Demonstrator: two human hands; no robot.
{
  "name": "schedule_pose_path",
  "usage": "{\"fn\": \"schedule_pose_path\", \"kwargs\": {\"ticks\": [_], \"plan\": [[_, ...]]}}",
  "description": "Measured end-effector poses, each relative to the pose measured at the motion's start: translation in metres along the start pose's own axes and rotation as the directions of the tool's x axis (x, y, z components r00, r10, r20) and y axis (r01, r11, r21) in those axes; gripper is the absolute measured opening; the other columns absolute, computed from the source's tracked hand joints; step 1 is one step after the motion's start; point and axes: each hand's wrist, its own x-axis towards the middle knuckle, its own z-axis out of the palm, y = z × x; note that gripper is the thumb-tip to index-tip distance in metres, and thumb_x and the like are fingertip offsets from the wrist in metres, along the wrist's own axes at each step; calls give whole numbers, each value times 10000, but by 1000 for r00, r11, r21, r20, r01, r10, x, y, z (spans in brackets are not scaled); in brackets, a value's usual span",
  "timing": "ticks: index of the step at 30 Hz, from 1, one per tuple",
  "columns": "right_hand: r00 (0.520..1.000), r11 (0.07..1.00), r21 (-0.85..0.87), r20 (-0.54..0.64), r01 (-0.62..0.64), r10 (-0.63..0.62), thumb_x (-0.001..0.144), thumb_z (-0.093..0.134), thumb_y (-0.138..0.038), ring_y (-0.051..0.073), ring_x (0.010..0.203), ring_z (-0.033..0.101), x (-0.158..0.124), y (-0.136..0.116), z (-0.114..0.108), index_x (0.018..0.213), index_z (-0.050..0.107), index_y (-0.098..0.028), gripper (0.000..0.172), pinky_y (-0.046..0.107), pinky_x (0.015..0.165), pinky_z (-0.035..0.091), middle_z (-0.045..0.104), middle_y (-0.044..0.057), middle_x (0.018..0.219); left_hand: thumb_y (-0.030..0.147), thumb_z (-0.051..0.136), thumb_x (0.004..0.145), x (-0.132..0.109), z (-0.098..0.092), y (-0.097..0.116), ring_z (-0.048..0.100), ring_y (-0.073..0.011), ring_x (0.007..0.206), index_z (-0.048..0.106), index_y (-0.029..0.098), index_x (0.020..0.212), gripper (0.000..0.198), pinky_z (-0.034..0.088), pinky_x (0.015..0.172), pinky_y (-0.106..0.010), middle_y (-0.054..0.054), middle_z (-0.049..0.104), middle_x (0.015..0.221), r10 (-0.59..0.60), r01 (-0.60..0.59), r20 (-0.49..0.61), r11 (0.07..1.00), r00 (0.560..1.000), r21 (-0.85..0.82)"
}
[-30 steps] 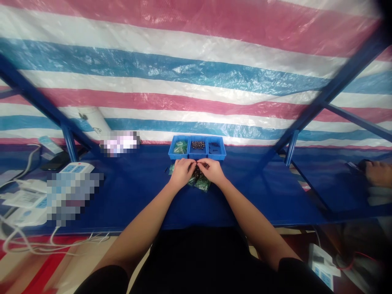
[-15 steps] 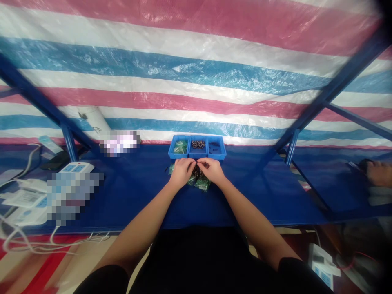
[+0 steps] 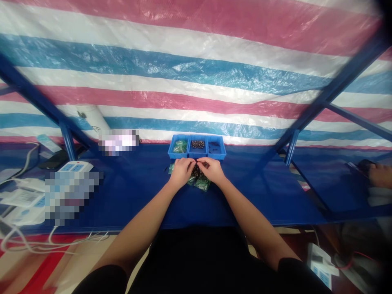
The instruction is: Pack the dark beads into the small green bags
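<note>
My left hand and my right hand meet fingertip to fingertip above the blue table. Both are closed in a pinch; whatever lies between the fingertips is too small to make out. Under and between them is a pile of green plastic packets with dark and brass-coloured small parts, partly covered by my hands. Just beyond my fingers stand three joined blue bins: the left bin holds green packets, the middle bin small metallic pieces, and the right bin a few dark thin pieces.
White power strips with tangled cables lie at the left, near a dark phone-like object. Blue frame posts rise on both sides before a striped plastic sheet. Another person's hand shows at the far right.
My hands keep nearly the same place and pinch. The view has shifted very slightly, and the other person's hand at the far right has moved a little.
</note>
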Motion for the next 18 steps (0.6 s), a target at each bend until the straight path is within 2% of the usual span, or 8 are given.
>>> {"fn": "schedule_pose_path", "kwargs": {"ticks": [7,14,18], "plan": [[1000,1000,-24,-16,-10,9,842,566,-313,146,690,636,1,-2,-2,957,715,-206,216,273,648,514,721,41,883,344,425,960,-1,1,-1,604,-202,897,570,225,1105,237,388,852,-362,-42,680,956,-14,14,-20,1000,1000,-25],[1000,1000,-2,-17,3,-4,835,581,-313,141,694,639,1,-1,-1,966,714,-206,215,263,649,514,720,32,876,336,401,969,0,-2,2,594,-195,852,599,219,1002,232,382,825,-353,-37,683,955,-6,6,-16,1000,1000,0],[1000,1000,5,-25,14,-13,833,583,-307,142,702,643,0,0,0,967,714,-207,213,258,636,514,719,31,878,338,405,970,0,-1,1,590,-191,855,599,217,1015,233,381,830,-350,-34,680,944,-6,6,-20,1000,1000,-7]]}}
